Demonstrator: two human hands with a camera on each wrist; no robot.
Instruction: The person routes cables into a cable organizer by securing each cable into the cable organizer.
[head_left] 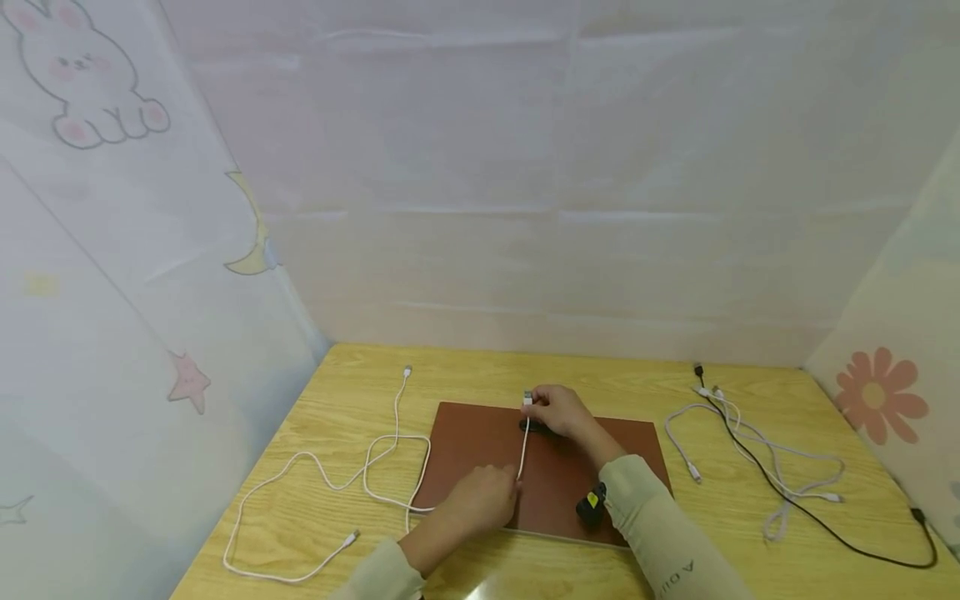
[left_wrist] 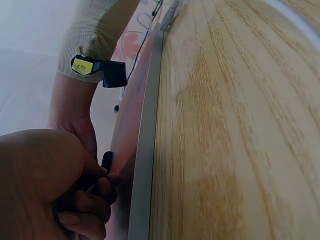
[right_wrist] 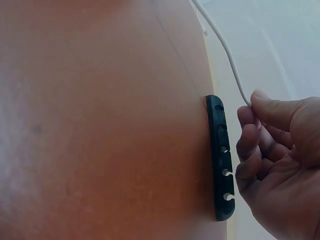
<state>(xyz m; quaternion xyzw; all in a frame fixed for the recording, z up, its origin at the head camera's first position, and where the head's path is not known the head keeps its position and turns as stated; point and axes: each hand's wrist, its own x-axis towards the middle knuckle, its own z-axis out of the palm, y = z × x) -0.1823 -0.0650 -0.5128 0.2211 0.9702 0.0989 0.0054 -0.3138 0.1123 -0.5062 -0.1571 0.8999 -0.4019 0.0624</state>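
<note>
Between thumb and fingertips, my right hand pinches a white USB cable just below its plug, which points up. My left hand grips the same cable lower down, fingers curled, over the front part of a brown board. The cable runs fairly straight between the two hands. On the board, beside my right hand, a black cable organizer with several slots shows in the right wrist view. The right hand partly covers it in the head view.
White cable lies in loops left of the board, with plugs at the back and front. On the right, several white cables and a black cable lie tangled. The wooden table meets a cloth backdrop behind.
</note>
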